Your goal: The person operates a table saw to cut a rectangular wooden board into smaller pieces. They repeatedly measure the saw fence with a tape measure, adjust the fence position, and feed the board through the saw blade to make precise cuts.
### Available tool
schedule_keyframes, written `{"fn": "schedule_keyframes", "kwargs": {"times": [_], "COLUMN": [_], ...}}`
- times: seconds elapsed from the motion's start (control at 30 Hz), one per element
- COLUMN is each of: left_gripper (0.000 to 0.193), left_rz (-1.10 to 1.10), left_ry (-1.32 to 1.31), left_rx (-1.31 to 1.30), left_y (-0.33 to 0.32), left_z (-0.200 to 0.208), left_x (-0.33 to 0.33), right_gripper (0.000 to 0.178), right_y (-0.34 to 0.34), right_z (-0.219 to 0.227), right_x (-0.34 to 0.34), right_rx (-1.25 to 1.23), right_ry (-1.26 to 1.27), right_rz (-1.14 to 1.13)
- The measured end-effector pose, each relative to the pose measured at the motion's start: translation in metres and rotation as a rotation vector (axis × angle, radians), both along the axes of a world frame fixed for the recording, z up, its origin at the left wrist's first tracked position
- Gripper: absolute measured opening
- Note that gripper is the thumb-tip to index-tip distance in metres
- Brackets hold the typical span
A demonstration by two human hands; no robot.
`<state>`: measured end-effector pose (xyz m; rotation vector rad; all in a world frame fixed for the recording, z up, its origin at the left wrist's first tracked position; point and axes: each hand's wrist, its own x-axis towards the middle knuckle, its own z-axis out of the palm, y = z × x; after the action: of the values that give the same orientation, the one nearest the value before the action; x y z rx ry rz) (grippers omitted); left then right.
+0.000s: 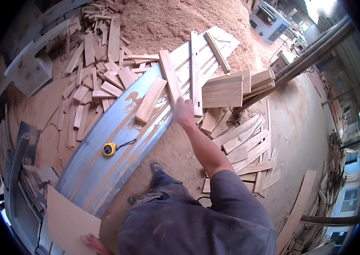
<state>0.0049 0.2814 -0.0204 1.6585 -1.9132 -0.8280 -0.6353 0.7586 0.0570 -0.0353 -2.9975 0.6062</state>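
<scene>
While your right hand [184, 111] holds one end of a plank [169, 74], your left hand [92, 242] is down by a tan sheet [67, 214]

As you look down in the head view, the plank lies on the long blue-gray table [97, 136]. It is just ahead of your right hand and a little to the left. Its long side runs away from you: the near end is at your fingers, and the far end leans left, by the table's far edge. Your right hand is much nearer to it than your left. Those right fingers look curled in on the wood, but they are blurry, so how tight they are is hard to tell.

Your left hand is low in the view, well apart from the plank. Its fingers are on the sheet near one edge. You cannot tell if they pinch it or just rest there.

Just left of the plank is a short block [151, 100]. To its right is a slotted plank [195, 68], and the gap gets smaller toward your hand. A yellow tape measure [109, 149] sits lower down the table.
</scene>
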Motion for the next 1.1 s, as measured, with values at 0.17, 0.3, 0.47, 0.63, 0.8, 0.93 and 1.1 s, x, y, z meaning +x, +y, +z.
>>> {"fn": "schedule_keyframes", "kwargs": {"times": [0.17,0.3,0.47,0.63,0.8,0.93,1.1], "left_gripper": [0.052,0.063,0.056,0.049,0.044,0.040,0.043], "left_rz": [-0.455,-0.951,-0.621,-0.630,-0.842,-0.648,-0.455], "left_ry": [-0.443,-1.526,-1.010,-0.758,-0.605,-0.746,-0.768], "left_rx": [-0.338,-0.495,-0.432,-0.590,-0.810,-0.569,-0.351], "left_y": [-0.040,-0.020,0.018,0.066,0.070,0.086,0.089], "left_z": [-0.063,-0.042,0.001,0.047,0.073,0.075,0.076], "left_x": [0.070,0.090,0.063,0.060,0.043,0.039,-0.039], "right_gripper": [0.064,0.056,0.053,0.049,0.043,0.034,0.030], "right_y": [0.006,0.094,0.218,0.236,0.291,0.271,0.367], "right_z": [0.028,0.011,-0.005,0.013,-0.028,-0.027,-0.058], "right_x": [-0.021,-0.109,-0.218,-0.263,-0.306,-0.330,-0.349], "right_rx": [-0.228,-0.347,0.249,0.363,0.321,0.354,0.188], "right_ry": [-0.243,0.013,0.156,0.285,0.173,0.114,0.063], "right_rz": [-0.010,-0.232,-0.356,-0.378,-0.421,-0.312,0.377]}}
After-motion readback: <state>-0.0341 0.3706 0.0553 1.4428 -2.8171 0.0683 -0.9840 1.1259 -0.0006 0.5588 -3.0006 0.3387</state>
